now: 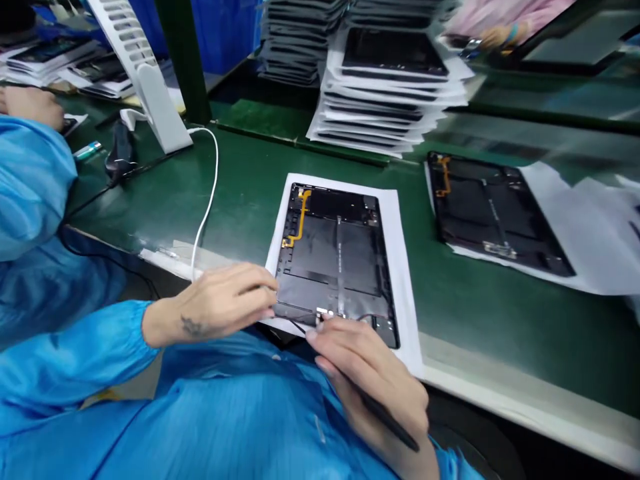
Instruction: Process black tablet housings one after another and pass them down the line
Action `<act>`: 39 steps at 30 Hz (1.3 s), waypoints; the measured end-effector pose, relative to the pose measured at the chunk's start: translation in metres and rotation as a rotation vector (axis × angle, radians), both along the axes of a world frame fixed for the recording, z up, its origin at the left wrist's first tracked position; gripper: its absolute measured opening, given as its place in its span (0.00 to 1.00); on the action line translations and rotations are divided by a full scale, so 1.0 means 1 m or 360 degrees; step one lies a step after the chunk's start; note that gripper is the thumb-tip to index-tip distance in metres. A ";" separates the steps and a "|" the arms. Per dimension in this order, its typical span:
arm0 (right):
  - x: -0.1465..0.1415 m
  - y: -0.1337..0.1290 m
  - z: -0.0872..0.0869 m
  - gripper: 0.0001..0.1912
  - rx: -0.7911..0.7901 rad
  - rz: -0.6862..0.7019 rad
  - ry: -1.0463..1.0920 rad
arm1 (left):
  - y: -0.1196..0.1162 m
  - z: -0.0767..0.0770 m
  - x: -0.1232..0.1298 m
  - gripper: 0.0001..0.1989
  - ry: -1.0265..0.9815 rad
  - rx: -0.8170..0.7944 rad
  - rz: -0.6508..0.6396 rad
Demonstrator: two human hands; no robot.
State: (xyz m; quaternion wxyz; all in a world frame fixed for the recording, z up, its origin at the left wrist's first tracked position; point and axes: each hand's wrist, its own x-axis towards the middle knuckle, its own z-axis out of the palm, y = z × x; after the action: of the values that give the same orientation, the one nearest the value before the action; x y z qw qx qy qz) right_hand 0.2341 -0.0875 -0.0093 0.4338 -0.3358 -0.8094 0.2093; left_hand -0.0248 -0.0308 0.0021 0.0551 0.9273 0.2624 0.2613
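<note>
Working at green desk (pixel 240 173) | bearing on white sheet (pixel 407 313), near front edge: open tablet housing (pixel 320 253) | poising left hand (pixel 220 300) at housing's left side, fingers narrowly curled, grip indeterminable | gripping slender black tool (pixel 393 420) in right hand (pixel 373 370), over near edge

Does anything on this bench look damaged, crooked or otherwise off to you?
Mildly. Near the white cable, a whitish strip along the bench's front edge looks ragged and worn. Sheets in the tall paper stack jut out unevenly, and the open device on the right sits skewed on its paper. I see no spill.
</note>
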 end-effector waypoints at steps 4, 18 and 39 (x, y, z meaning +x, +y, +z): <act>0.001 -0.004 -0.007 0.18 0.0061 -0.0140 -0.0021 | -0.016 -0.013 0.005 0.08 -0.0059 0.0054 0.0024; -0.006 -0.001 -0.012 0.13 0.0102 -0.0248 -0.0042 | -0.016 -0.015 0.016 0.09 -0.0101 0.0429 0.0070; -0.039 0.035 -0.009 0.11 0.0051 -0.0266 -0.0210 | -0.011 -0.008 0.024 0.05 -0.0478 -0.0204 0.0502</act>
State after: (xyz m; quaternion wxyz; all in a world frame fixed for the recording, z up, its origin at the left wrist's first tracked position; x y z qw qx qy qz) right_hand 0.1948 -0.0520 -0.0186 0.4008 -0.4083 -0.8086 0.1368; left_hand -0.0010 -0.0422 -0.0058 0.1108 0.8201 0.4089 0.3847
